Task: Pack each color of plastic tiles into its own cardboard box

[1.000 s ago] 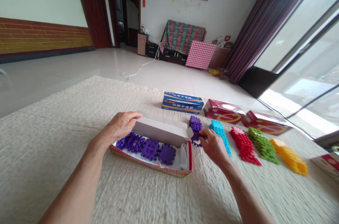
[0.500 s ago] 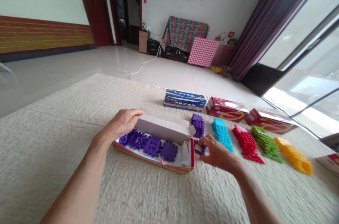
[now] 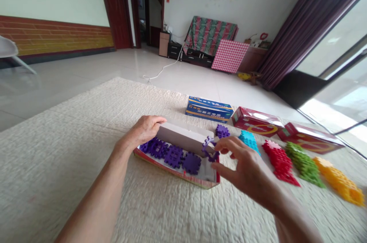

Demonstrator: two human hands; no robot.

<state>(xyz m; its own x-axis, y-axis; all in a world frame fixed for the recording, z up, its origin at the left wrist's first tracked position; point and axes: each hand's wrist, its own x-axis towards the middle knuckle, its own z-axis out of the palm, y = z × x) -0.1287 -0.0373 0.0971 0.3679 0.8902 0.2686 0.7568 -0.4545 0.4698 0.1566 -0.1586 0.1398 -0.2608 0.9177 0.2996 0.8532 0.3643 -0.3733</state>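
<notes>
An opened cardboard box (image 3: 174, 172) lies on the rug, its white inner flap (image 3: 186, 136) raised along the far side. Several purple toothed plastic building pieces (image 3: 191, 163) lie in a row inside. My left hand (image 3: 146, 130) grips the far left edge of the flap between thumb and fingers. Over the box's right end, my right hand (image 3: 237, 159) holds a hollow purple building piece (image 3: 210, 149) by its right side, tilted upright. Just behind stand other purple pieces (image 3: 222, 131), stacked.
Rows of blue (image 3: 249, 141), red (image 3: 279, 162), green (image 3: 304, 164) and yellow (image 3: 338, 180) pieces lie to the right on the rug (image 3: 86, 128). Behind them stand a blue box (image 3: 208, 111) and two red boxes (image 3: 256, 121). A white cable (image 3: 163, 69) runs across the floor.
My right hand has picked up the hollow purple piece from beside the box and brought it up over the box's right end. My left hand stays on the flap. The view has shifted left.
</notes>
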